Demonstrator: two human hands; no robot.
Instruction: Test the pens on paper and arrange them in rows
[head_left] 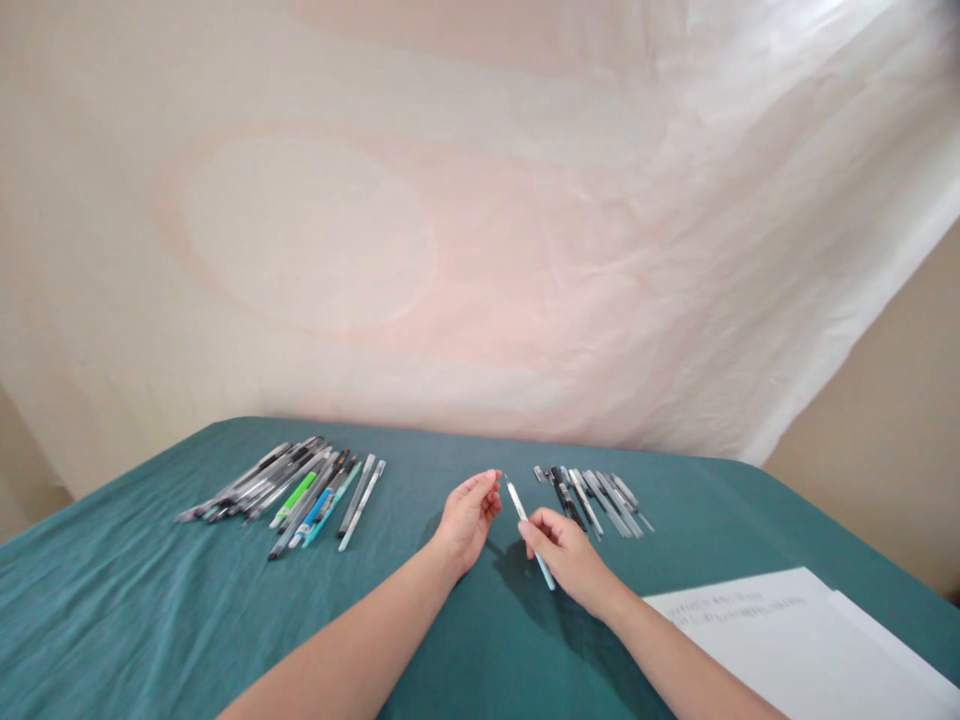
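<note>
My right hand (564, 550) is closed round a slim pen (519, 505) with a pale blue end, its tip pointing up and away from me. My left hand (469, 517) hovers just left of the pen tip, fingers curled together in a loose pinch; I cannot see anything in them. Both hands are above the teal tablecloth (150, 610). A large group of pens (300, 490), some green and blue, lies to the left of my left hand. A smaller row of pens (592, 497) lies just beyond my right hand.
White sheets of paper (795, 650) with a few lines of writing lie at the right near corner. A pale cloth backdrop (480, 220) hangs behind the table's far edge.
</note>
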